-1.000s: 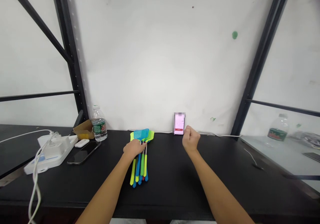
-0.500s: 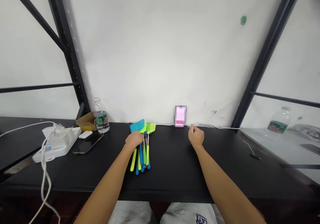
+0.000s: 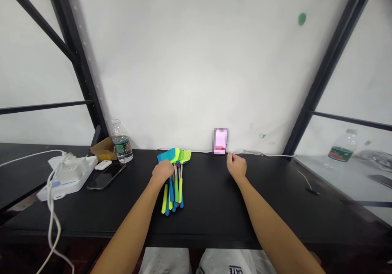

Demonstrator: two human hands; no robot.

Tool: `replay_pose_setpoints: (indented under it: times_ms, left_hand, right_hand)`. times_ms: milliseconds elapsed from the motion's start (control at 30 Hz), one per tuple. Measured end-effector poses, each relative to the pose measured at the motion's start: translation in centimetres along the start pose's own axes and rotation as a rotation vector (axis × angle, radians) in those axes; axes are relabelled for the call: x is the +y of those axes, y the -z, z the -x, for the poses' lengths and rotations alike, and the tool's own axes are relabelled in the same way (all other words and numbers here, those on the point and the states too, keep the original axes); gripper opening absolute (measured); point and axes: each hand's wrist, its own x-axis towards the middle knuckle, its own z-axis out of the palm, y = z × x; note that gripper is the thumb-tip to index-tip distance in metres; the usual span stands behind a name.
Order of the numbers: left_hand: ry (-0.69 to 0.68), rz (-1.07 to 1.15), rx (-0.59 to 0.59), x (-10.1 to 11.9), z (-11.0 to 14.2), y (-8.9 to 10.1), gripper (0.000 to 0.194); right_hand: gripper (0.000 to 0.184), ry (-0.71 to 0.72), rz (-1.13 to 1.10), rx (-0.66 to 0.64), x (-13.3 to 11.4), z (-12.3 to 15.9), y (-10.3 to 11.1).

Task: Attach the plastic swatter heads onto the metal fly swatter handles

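Note:
A bundle of fly swatters point(image 3: 180, 188) lies on the black table, with blue, green and yellow handles toward me and flat heads toward the wall. My left hand point(image 3: 163, 171) is closed over the left side of the bundle, around the metal shafts just below a blue head point(image 3: 167, 154). My fingertips are hidden, so how many shafts are gripped is unclear. My right hand point(image 3: 237, 165) is curled into a fist on the table, just right of a propped-up phone point(image 3: 220, 141) with a pixelated screen. Nothing shows in that fist.
At the left stand a water bottle point(image 3: 122, 143) and an open cardboard box point(image 3: 104, 148). Near them lie a dark phone point(image 3: 106, 177), a white case point(image 3: 103, 165) and a power strip point(image 3: 69, 176) with cables. A thin white cable point(image 3: 275, 156) runs along the wall.
The leftmost yellow handle has swung in closer to the other handles under my left hand. My right fist has shifted slightly left toward the propped phone. The view has tilted a little.

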Motion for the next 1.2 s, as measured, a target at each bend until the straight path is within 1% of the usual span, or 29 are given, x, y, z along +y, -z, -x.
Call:
replay_pose_setpoints:
  times_ms: [167, 400, 633, 833, 967, 1067, 1133, 1200]
  left_hand:
    - [-0.010, -0.034, 0.004, -0.2, -0.4, -0.2, 0.031]
    - [0.007, -0.021, 0.033, -0.1, -0.3, 0.0, 0.032]
    - [-0.027, 0.005, 0.142, 0.5, 1.0, 0.5, 0.032]
    - [-0.130, 0.005, 0.228, 1.8, 2.1, 0.6, 0.038]
    - [-0.225, 0.020, 0.252, 2.8, 2.8, 0.4, 0.037]
    - [-0.293, 0.023, 0.217, 3.4, 3.1, -0.1, 0.036]
    - [-0.300, 0.011, 0.200, 3.7, 3.2, -0.4, 0.036]
    - [-0.294, -0.003, 0.189, 3.8, 3.2, -0.7, 0.036]
  right_hand:
    - [0.046, 0.067, 0.013, -0.068, -0.3, 0.1, -0.5]
    - [0.051, 0.082, 0.034, -0.123, 0.3, -0.7, -1.0]
    - [0.047, 0.077, 0.104, -0.089, 1.4, -2.2, -1.5]
    - [0.050, 0.072, 0.136, -0.045, 2.6, -3.6, -2.9]
    - [0.048, 0.077, 0.139, -0.015, 3.4, -4.4, -3.9]
    - [0.046, 0.085, 0.103, 0.002, 3.9, -5.2, -4.5]
    - [0.048, 0.087, 0.059, 0.008, 4.0, -5.9, -5.0]
    - [0.051, 0.050, 0.004, 0.031, 4.1, -6.6, -5.4]
